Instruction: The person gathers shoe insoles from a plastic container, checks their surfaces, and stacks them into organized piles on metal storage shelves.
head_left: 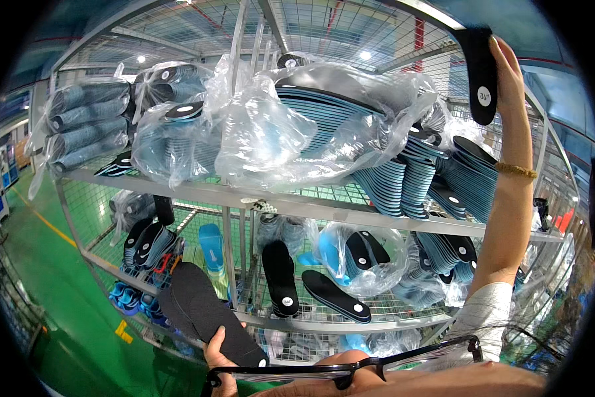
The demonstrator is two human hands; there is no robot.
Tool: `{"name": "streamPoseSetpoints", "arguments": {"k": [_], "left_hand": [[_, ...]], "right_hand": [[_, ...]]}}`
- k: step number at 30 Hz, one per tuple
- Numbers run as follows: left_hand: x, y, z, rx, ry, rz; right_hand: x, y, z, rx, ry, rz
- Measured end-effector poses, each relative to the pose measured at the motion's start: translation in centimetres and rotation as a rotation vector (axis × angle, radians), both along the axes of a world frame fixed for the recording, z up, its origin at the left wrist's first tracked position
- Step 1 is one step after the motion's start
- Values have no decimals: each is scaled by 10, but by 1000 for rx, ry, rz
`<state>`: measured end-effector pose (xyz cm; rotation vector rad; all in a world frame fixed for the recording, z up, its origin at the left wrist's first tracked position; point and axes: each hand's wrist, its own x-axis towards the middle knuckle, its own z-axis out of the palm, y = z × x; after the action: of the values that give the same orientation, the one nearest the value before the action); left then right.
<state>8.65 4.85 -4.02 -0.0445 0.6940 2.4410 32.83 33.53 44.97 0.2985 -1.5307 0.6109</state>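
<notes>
My left hand (219,354), low and left of the middle, is closed around overlapping black insoles (208,308); its thumb lies on their dark upper face. High at the right, my right hand (508,76) is raised with the arm stretched up. It grips a black insole (479,66) by its edge, and a round white sticker shows on the lower end. Below that hand, stacks of black and blue insoles (473,169) stand on the upper shelf. Loose black insoles (281,278) with white stickers lie on the lower shelf beyond my left hand.
A metal rack (178,188) with wire-mesh shelves fills the view. Clear plastic bags (264,132) packed with insoles bulge over its upper shelf edge. A blue insole (211,245) leans below. Green floor (39,245) runs along the left. Eyeglasses (344,374) cross the bottom edge.
</notes>
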Motion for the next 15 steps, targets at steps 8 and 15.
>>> {"name": "streamPoseSetpoints", "arguments": {"k": [8,15], "left_hand": [[1,-10,3,74,15,2],[20,-24,37,-23,89,199]], "right_hand": [[-94,-78,-15,73,-900,-398],[-143,-69,-26,-100,-862,-387]]}}
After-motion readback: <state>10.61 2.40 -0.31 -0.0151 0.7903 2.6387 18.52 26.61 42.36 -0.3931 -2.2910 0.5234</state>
